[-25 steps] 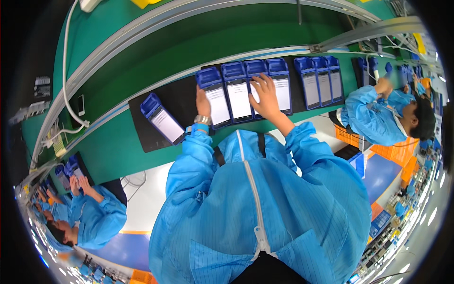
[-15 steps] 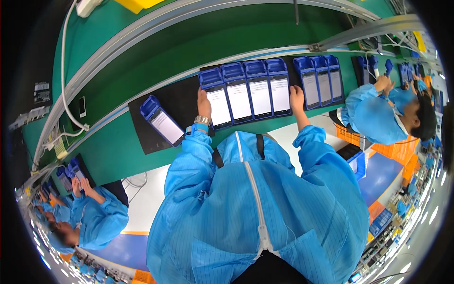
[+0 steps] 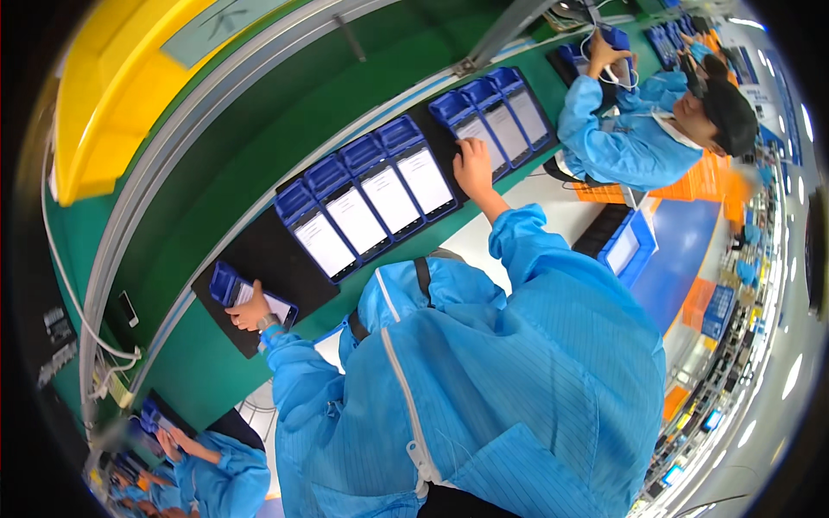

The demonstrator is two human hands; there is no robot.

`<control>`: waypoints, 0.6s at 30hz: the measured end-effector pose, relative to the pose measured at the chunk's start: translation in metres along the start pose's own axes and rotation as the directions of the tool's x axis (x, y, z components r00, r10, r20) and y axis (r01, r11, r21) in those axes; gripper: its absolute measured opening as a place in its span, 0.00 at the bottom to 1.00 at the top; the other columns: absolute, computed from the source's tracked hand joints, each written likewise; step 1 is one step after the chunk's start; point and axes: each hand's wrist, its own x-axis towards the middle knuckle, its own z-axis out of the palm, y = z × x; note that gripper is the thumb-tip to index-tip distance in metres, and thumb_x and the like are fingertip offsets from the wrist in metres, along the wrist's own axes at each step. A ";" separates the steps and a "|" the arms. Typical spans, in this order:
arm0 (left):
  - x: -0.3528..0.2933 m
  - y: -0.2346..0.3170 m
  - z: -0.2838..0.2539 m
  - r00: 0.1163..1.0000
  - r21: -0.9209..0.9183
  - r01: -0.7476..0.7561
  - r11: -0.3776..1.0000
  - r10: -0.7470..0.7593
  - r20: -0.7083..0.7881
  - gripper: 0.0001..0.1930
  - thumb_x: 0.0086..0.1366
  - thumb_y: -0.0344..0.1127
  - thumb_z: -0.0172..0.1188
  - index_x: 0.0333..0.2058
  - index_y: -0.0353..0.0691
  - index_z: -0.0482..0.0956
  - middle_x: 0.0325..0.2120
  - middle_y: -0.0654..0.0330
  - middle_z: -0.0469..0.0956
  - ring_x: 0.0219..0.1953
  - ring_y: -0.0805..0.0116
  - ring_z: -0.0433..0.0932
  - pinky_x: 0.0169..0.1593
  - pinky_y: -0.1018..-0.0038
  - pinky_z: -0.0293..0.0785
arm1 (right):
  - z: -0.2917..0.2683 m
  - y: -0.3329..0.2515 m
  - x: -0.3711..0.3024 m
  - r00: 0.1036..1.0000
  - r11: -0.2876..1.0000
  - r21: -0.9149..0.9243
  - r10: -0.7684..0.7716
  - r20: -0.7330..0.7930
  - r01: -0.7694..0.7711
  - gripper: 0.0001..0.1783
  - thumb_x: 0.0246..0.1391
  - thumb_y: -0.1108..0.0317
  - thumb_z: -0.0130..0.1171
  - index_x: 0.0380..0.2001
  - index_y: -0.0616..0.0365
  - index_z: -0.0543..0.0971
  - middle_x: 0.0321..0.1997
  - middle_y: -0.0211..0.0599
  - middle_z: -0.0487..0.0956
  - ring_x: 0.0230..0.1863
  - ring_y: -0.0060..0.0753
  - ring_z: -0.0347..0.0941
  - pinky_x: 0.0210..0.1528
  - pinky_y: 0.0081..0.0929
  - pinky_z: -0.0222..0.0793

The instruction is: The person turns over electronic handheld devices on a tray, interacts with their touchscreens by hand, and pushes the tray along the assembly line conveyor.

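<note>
Left hand (image 3: 250, 309) lies over the lone handheld (image 3: 278, 307), left of the four-handheld row (image 3: 389, 200).
It seems to be positioning it, grip unclear; lifting would need fingers round both edges. Right of the row, the right hand (image 3: 473, 168), loosely curled, meets three handhelds (image 3: 503, 129), contact uncertain. Behind, a rail (image 3: 361, 124) limits reach.

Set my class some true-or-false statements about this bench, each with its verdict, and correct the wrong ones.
1. The left hand is on the lone device. True.
2. The watch is on the right wrist. False: the watch is on the left.
3. Four devices form the middle row. True.
4. The right hand touches the yellow bin. False: the right hand is well away from the bin.
</note>
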 end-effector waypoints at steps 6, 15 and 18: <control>0.003 -0.001 -0.002 0.983 -0.289 -0.039 0.957 0.088 0.158 0.51 0.26 0.49 0.71 0.48 0.27 0.55 0.38 0.39 0.69 0.41 0.47 0.70 0.48 0.64 0.65 | -0.015 0.018 0.026 0.980 0.933 -0.312 -0.145 0.133 0.180 0.34 0.33 0.67 0.60 0.49 0.59 0.63 0.51 0.48 0.59 0.56 0.49 0.51 0.56 0.46 0.46; -0.168 0.123 -0.068 0.685 -0.659 -0.447 0.605 0.705 0.183 0.48 0.29 0.47 0.71 0.48 0.30 0.56 0.41 0.41 0.67 0.43 0.51 0.69 0.48 0.65 0.65 | -0.012 0.040 0.036 0.991 0.971 -0.241 0.041 0.124 -0.010 0.50 0.24 0.61 0.68 0.54 0.59 0.55 0.58 0.53 0.50 0.62 0.55 0.40 0.57 0.57 0.36; -0.245 0.176 -0.074 0.499 -0.794 -0.412 0.446 0.840 0.213 0.48 0.31 0.46 0.70 0.47 0.25 0.55 0.40 0.43 0.68 0.42 0.54 0.69 0.46 0.68 0.65 | -0.011 0.045 0.040 0.991 0.966 -0.257 0.058 0.122 -0.024 0.50 0.25 0.60 0.68 0.54 0.61 0.55 0.59 0.53 0.48 0.62 0.55 0.39 0.58 0.57 0.35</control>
